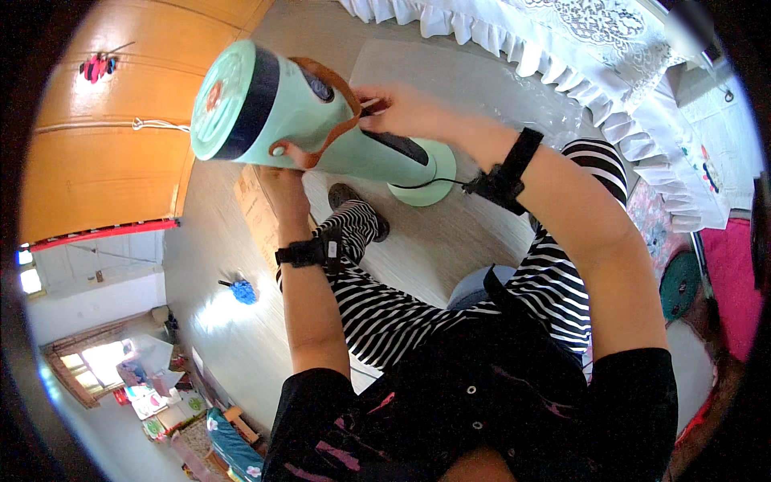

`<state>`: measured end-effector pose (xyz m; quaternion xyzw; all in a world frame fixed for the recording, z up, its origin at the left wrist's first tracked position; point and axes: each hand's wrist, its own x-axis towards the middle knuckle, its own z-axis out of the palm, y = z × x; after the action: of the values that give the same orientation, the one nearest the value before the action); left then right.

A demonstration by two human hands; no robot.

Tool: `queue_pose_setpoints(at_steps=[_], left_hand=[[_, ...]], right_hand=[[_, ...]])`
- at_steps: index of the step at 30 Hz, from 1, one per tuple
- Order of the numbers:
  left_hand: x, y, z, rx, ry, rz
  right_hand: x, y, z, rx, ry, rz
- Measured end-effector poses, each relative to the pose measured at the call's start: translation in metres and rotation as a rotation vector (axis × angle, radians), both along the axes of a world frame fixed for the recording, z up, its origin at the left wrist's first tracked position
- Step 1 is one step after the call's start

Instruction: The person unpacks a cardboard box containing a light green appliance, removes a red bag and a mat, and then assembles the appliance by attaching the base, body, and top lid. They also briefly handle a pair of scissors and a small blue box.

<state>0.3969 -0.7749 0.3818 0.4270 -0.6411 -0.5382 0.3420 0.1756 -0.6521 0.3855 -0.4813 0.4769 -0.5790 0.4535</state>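
A tall mint-green appliance stands in front of me, its wide round head toward me at the upper left. It has a dark band, a dark panel down its body and a round green base on the floor. A brown strap loops around its upper part. My left hand holds the head from its near side, fingers hidden behind it. My right hand, slightly blurred, is closed with curled fingertips beside the strap and panel; what they pinch is not clear. A thin black cord runs near the base.
Clear plastic sheeting lies on the floor beyond, beside a ruffled white cloth. A cardboard box is behind my left hand. An orange cabinet stands at left, with a blue fuzzy object on the floor. I sit on a low blue seat.
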Motion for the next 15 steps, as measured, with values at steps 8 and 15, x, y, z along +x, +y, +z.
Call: queue_pose_setpoints(at_steps=[8, 15], left_hand=[[0.004, 0.058, -0.022, -0.182, -0.018, -0.360], [-0.019, 0.038, -0.014, -0.008, 0.279, -0.325]], right_hand=[[0.004, -0.019, -0.017, 0.172, 0.348, 0.279], [0.015, -0.015, -0.028, 0.068, 0.588, -0.046]])
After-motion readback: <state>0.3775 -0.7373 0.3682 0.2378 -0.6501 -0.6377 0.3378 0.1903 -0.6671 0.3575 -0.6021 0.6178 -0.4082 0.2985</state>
